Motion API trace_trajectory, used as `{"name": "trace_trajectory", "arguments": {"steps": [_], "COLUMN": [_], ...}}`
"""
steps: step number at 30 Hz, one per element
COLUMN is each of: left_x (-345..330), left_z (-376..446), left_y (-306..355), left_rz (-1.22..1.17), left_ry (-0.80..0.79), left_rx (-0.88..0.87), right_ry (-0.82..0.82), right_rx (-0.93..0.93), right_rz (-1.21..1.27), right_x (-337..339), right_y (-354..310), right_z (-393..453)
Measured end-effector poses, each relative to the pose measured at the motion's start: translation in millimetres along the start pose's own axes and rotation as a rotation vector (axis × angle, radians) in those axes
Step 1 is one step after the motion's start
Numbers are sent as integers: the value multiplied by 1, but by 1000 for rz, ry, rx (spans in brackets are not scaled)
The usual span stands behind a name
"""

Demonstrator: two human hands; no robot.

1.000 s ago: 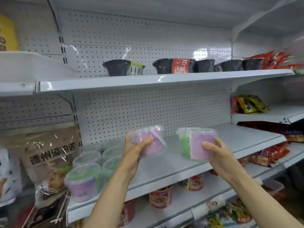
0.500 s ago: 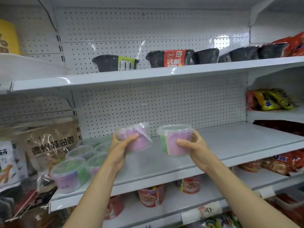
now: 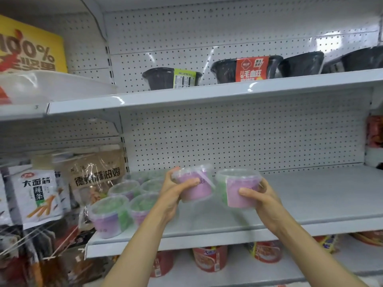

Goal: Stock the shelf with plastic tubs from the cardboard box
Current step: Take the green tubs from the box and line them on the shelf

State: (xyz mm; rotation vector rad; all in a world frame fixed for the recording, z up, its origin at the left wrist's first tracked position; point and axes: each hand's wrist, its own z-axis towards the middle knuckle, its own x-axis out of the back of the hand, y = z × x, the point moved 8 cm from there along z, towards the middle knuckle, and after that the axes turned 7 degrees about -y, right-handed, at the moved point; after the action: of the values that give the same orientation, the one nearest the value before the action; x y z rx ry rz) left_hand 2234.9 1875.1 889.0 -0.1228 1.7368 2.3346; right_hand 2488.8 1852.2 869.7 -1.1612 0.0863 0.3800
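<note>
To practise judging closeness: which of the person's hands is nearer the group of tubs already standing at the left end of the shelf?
Left. The left hand, holding a tub, is right beside the stocked tubs; the right hand, holding another tub, is farther along the shelf.

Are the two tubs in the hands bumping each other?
Cannot tell. In the head view the left tub and right tub sit very close, edges blurred.

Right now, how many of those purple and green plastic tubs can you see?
At least 7: one in the left hand, one in the right hand, five or more clustered at the shelf's left end; rear ones blur together.
</note>
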Motion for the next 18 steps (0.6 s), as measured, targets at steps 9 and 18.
{"name": "trace_trajectory", "arguments": {"steps": [9,18], "left_x": [31,34], "left_z": [58,108], "left_y": [13,-29], "left_rz": [195,379], "left_ry": [106,134], "left_rx": [-8,84], "right_ry": [50,120], "right_rx": [-6,-73], "right_rz": [22,-16], "right_x": [-22,5], "right_y": [22,61], "right_z": [47,97]}}
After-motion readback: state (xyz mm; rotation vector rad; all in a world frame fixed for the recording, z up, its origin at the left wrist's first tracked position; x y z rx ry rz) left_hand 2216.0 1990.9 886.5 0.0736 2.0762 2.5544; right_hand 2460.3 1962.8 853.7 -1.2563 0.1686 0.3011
